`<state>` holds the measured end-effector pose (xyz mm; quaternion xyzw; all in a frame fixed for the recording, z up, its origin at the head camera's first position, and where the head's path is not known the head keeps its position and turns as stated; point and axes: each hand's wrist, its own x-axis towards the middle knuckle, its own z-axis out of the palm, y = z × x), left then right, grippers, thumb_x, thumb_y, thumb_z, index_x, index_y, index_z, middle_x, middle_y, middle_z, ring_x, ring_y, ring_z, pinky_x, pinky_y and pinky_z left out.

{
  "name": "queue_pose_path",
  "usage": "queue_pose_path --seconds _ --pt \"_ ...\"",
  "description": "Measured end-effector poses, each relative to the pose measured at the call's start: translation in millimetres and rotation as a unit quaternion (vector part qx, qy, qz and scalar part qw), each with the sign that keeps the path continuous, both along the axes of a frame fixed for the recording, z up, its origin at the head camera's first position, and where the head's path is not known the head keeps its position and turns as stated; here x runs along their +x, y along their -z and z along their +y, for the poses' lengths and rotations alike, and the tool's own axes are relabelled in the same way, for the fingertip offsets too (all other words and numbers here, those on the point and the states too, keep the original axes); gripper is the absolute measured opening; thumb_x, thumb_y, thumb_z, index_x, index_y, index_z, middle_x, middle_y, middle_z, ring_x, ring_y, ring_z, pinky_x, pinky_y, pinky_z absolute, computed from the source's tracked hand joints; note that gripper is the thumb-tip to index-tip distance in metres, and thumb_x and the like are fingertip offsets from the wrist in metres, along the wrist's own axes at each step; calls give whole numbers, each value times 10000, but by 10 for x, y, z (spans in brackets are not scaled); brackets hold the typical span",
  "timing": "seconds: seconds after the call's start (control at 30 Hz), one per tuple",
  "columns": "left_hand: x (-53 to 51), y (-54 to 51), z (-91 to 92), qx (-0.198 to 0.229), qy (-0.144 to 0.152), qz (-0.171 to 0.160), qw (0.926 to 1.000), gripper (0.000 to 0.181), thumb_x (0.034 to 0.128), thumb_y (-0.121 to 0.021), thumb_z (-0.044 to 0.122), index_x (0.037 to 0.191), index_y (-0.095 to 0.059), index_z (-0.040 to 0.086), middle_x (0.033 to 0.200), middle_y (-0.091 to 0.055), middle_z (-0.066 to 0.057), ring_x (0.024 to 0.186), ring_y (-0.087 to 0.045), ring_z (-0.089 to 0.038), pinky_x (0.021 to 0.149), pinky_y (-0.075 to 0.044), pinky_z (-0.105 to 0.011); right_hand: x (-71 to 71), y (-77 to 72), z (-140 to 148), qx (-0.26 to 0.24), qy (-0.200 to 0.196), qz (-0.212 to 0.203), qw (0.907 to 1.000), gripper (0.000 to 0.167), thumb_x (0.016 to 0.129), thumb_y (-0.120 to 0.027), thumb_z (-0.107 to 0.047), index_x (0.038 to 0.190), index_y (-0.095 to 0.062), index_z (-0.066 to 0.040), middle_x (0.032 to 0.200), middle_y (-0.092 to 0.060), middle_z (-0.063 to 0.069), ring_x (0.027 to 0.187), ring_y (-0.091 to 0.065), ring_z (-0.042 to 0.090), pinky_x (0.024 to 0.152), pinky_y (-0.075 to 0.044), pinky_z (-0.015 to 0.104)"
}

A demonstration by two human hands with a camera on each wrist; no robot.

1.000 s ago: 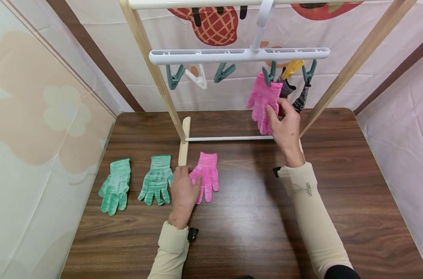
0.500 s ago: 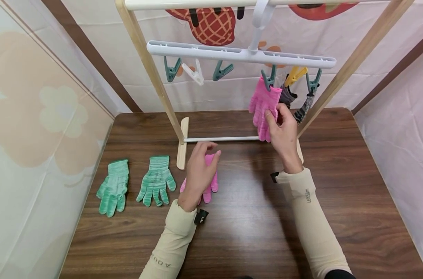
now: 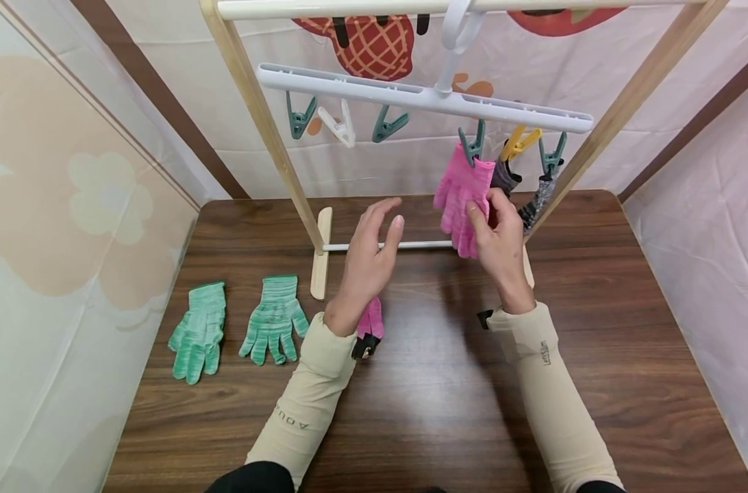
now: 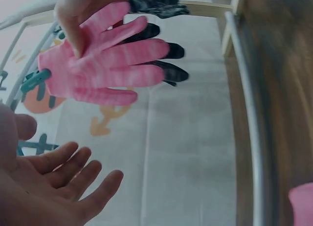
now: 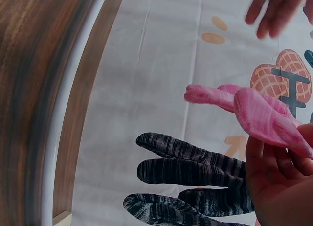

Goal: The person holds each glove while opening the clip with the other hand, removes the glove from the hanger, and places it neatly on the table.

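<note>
My right hand [image 3: 502, 243] pinches the side of a pink knit glove [image 3: 459, 195], which hangs fingers down from a dark green clip [image 3: 472, 147]. The clip hangs below a pale hanger bar [image 3: 411, 96]. To the left, my left hand [image 3: 369, 263] is raised with its fingers apart and nothing in them. It is also seen free of the pink glove [image 4: 112, 64] in the left wrist view. A second pink glove [image 3: 374, 315] lies on the table, mostly hidden under my left forearm. Behind the hanging glove are striped black-and-grey gloves [image 5: 190, 169], best seen in the right wrist view.
Two green gloves [image 3: 275, 318] lie at the left of the table [image 3: 448, 411]. A yellow clip [image 3: 522, 142] and another green clip [image 3: 551, 154] hold the dark gloves. Further left hang a white clip [image 3: 339, 124] and two green ones. A wooden post [image 3: 263, 130] stands on each side.
My left hand has lifted from beside the pink glove on the table and moved up and right. The hanger has tilted down at its right end. My right hand still pinches the hanging glove, slightly lower.
</note>
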<state>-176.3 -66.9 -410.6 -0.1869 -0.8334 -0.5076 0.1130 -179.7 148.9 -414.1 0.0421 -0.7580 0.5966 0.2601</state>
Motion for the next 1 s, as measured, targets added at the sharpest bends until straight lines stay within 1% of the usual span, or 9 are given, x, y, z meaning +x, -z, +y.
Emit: queue_pose_path --seconds 0.2,0.4,0.53,0.67,0.83,1.0 --pt "-114 -137 105 58 5 11 10000 467 1128 -422 335 1529 -510 114 1568 -523 -80 1500 -437 -200 1257 -345 -388 2 5 22 -99 -207 83 9997 181 1020 -620 -70 1131 -650 70 988 -640 -27 851 -621 54 728 -511 177" --pt "-241 -234 240 159 40 103 9998 474 1133 -398 332 1530 -504 96 1575 -515 -102 1503 -436 -223 1266 -329 -377 -2 24 29 -133 -325 36 9994 182 1029 -608 -70 1143 -634 69 992 -656 42 864 -620 60 741 -515 180" --pt "-303 -285 329 323 69 216 9992 464 1137 -383 309 1519 -515 81 1558 -529 -109 1488 -451 -223 1242 -362 -374 -7 32 29 -172 -431 -28 9989 196 1037 -596 -72 1156 -626 80 1010 -663 100 872 -624 68 752 -519 178" --pt "-351 -344 419 487 142 336 9981 467 1142 -365 301 1513 -521 66 1544 -546 -108 1470 -468 -218 1209 -398 -369 -5 26 38 -206 -485 -42 9986 209 1042 -591 -77 1175 -624 81 1029 -673 130 881 -629 70 761 -524 179" --pt "-384 -402 521 704 233 396 9965 454 1139 -373 283 1516 -527 82 1533 -565 -94 1441 -486 -212 1135 -467 -360 -7 20 60 -111 -464 -120 9988 215 1049 -588 -103 1188 -633 55 1030 -671 112 878 -622 70 754 -519 183" --pt "-400 -436 615 890 363 378 9947 436 1132 -407 267 1505 -547 90 1514 -582 -89 1423 -487 -206 1103 -484 -326 -12 15 83 4 -431 -169 9989 221 1047 -591 -112 1196 -641 43 1034 -677 115 873 -625 72 750 -521 183"
